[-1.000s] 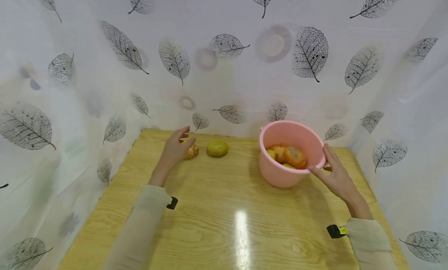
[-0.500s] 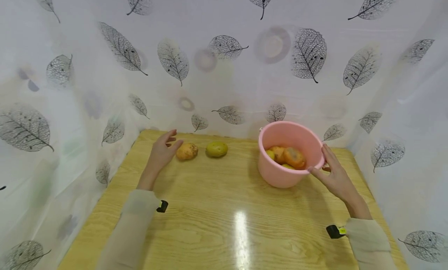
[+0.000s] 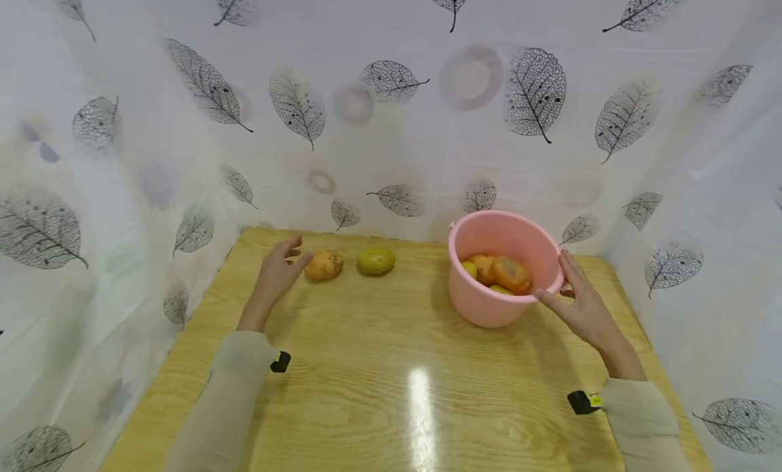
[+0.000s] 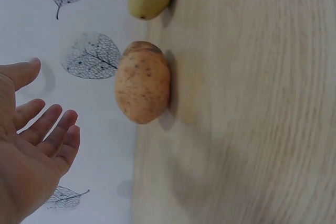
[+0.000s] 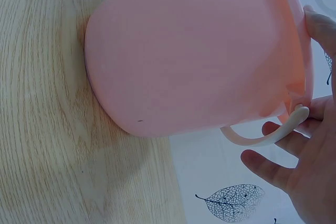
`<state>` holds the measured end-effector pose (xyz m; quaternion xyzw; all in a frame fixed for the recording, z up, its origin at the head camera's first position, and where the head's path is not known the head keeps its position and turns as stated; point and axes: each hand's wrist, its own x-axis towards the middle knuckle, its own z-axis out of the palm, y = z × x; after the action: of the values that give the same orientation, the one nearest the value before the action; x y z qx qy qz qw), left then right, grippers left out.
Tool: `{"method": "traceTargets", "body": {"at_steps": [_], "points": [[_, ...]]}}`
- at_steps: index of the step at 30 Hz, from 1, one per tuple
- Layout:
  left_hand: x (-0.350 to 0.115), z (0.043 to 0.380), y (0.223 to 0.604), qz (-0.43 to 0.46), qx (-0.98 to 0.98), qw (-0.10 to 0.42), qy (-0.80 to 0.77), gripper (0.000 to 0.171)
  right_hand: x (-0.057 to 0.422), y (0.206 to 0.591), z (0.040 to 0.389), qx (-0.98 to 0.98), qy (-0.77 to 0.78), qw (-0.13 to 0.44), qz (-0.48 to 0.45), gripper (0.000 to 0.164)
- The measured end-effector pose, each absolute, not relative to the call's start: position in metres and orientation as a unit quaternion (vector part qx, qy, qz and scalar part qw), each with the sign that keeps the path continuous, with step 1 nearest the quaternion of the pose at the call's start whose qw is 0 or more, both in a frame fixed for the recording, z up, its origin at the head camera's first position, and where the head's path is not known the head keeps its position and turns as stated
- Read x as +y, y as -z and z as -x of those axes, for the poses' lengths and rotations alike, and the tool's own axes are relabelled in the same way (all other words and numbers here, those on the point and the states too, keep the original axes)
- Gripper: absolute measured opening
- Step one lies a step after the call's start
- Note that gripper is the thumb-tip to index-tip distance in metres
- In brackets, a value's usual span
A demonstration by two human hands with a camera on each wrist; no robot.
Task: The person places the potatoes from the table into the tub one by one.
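Note:
My left hand (image 3: 277, 275) is held just left of a brown, spotted potato (image 3: 324, 265), its fingers loosely spread and holding nothing. In the left wrist view the palm is bare and a gap separates it from the potato (image 4: 143, 83). To the right of that lies a smooth yellow-green oval, potato-like piece (image 3: 375, 261). My right hand (image 3: 583, 312) touches the rim of a pink bucket (image 3: 489, 312), thumb on the rim and fingers along its outer side. The right wrist view shows those fingers extended by the white handle (image 5: 262, 139). Several brown and yellow potato-like pieces (image 3: 512, 275) lie inside the bucket.
Everything stands on a wood-grain table (image 3: 342, 390) with a bright reflection at its front middle. A translucent curtain with leaf prints (image 3: 397, 139) hangs along the back and both sides. Each wrist carries a small black device (image 3: 280, 362).
My left hand has drawn back to the left from over the brown potato, which now shows fully. The right hand and bucket stay as they were.

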<state>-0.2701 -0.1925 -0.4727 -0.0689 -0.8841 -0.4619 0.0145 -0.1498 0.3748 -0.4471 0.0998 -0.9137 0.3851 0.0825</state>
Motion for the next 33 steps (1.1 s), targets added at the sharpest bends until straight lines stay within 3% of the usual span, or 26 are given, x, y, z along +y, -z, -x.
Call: {"method": "traceTargets", "body": {"at_steps": [18, 33], "points": [[-0.19, 0.288, 0.508, 0.027, -0.881, -0.065, 0.468, 0.069, 0.375, 0.447, 0.149, -0.914, -0.384, 0.083, -0.098, 0.089], [-0.184, 0.298, 0.537, 0.036, -0.894, -0.079, 0.441, 0.071, 0.376, 0.448, 0.15, -0.913, -0.388, 0.084, -0.097, 0.089]]}}
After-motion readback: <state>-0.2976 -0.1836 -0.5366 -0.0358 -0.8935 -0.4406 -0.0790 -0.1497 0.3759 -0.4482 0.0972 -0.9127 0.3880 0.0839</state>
